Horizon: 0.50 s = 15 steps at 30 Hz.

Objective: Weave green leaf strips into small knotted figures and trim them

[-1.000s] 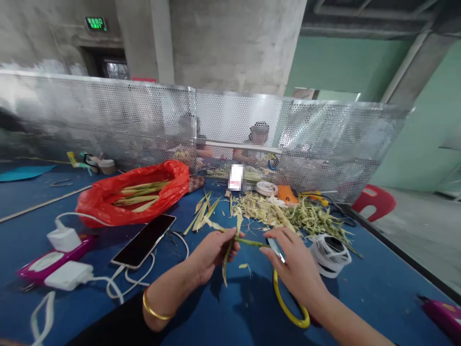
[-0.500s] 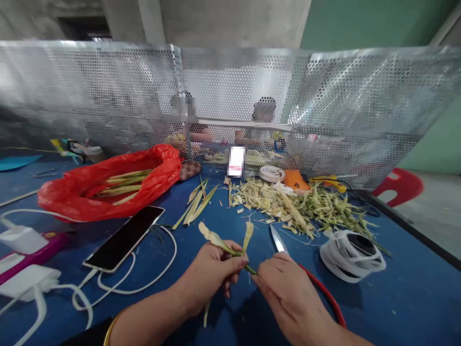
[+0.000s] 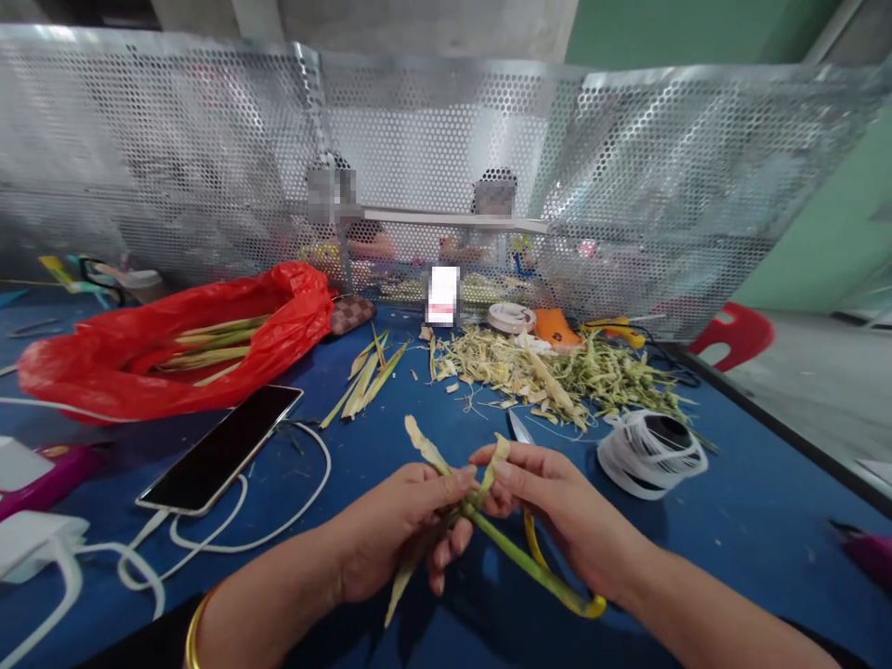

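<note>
My left hand [image 3: 425,516] is closed around a plant stalk with pale, dry leaf strips. Its green stem [image 3: 533,562] slants down to the right, ending in a yellowish tip below my right hand. One strip points up past my left fingers, another hangs beneath them. My right hand [image 3: 540,478] pinches an upright leaf strip [image 3: 496,460] between thumb and finger, close to the left fingertips. Just behind it, a metal blade [image 3: 519,427] lies on the table, partly covered by the hand. A yellow curved piece shows under the right hand; what it belongs to I cannot tell.
Leaf scraps [image 3: 516,367] are piled at the back, beside a roll of tape [image 3: 512,318]. A white string spool [image 3: 651,453] stands right. Left are a red bag [image 3: 98,372] of stalks, a phone [image 3: 223,451] and white cables. A perforated screen [image 3: 432,121] stands behind; two people sit beyond it.
My right hand has moved up from the stem's lower end to the right leaf strip. The green stem now shows at full length. The view has shifted slightly.
</note>
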Each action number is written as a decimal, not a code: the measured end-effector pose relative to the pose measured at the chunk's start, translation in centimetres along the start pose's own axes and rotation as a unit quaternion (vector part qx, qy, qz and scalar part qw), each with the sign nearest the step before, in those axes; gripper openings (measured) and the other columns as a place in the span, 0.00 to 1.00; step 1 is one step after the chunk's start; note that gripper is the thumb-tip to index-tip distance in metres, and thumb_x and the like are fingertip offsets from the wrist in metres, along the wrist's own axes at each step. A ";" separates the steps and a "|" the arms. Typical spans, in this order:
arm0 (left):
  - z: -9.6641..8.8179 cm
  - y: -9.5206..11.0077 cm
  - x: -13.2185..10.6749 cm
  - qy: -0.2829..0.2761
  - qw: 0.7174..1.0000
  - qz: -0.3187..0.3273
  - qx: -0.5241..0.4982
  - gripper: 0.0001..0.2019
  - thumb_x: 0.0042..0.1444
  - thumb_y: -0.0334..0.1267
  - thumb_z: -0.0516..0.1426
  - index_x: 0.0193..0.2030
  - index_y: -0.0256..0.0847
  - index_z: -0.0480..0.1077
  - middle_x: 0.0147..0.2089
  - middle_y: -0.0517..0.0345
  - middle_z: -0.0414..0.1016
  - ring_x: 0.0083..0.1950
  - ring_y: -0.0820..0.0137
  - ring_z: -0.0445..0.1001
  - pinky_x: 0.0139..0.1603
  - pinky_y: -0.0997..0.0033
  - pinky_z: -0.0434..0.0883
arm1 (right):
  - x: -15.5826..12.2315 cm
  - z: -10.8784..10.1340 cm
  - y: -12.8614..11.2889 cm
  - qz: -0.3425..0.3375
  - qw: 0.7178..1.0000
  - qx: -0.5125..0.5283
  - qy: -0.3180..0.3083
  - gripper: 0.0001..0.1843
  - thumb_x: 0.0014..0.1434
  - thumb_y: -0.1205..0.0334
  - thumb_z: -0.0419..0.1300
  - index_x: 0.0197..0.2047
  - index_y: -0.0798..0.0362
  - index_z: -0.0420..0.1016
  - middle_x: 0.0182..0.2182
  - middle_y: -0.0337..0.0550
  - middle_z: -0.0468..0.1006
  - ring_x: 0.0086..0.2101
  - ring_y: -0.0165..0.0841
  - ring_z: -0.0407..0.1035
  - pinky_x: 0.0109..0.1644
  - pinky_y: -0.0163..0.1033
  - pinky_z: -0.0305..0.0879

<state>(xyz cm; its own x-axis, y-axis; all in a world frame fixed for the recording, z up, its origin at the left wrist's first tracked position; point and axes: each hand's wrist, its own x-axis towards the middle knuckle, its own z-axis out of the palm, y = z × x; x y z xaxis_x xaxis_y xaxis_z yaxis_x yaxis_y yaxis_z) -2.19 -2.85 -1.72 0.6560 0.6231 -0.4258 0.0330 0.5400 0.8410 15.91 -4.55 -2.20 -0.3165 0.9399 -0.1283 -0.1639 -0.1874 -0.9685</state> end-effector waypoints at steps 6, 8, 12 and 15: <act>0.5 -0.5 0.2 0.048 0.997 0.007 0.063 0.14 0.52 0.48 0.58 0.29 0.37 0.71 0.14 0.70 0.55 0.14 0.81 0.49 0.15 0.81 0.52 | 0.0 0.6 1.5 0.017 0.993 0.107 0.043 0.10 0.50 0.58 0.66 0.27 0.58 0.76 0.21 0.39 0.72 0.23 0.26 0.64 0.30 0.32 0.57; 0.6 -0.5 0.2 0.047 0.997 0.007 0.064 0.11 0.52 0.43 0.59 0.27 0.37 0.70 0.14 0.70 0.54 0.14 0.82 0.46 0.15 0.81 0.46 | -0.1 0.8 1.6 0.015 0.991 0.114 0.065 0.11 0.48 0.57 0.67 0.24 0.57 0.76 0.20 0.39 0.71 0.22 0.26 0.63 0.29 0.32 0.57; 0.7 -0.5 0.0 0.027 0.998 -0.004 0.061 0.09 0.52 0.41 0.59 0.28 0.37 0.71 0.13 0.71 0.53 0.15 0.82 0.44 0.16 0.78 0.42 | -0.1 1.0 1.2 -0.004 0.990 0.110 0.092 0.11 0.46 0.57 0.68 0.23 0.57 0.76 0.19 0.38 0.71 0.21 0.25 0.61 0.28 0.32 0.57; 0.8 -0.7 0.0 0.025 0.999 0.000 0.048 0.10 0.51 0.43 0.59 0.29 0.37 0.71 0.14 0.71 0.54 0.14 0.82 0.44 0.16 0.78 0.42 | 0.2 0.3 0.9 0.010 0.995 0.064 0.074 0.13 0.47 0.55 0.67 0.23 0.57 0.75 0.19 0.38 0.70 0.21 0.25 0.61 0.28 0.33 0.58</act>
<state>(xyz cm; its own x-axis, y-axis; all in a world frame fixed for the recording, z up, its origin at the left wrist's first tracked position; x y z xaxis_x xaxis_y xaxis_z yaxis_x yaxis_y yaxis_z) -1.60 -3.65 -2.07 0.6182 0.6516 -0.4395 0.1072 0.4841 0.8684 15.39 -4.62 -3.02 -0.1815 0.9657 -0.1858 -0.2796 -0.2319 -0.9317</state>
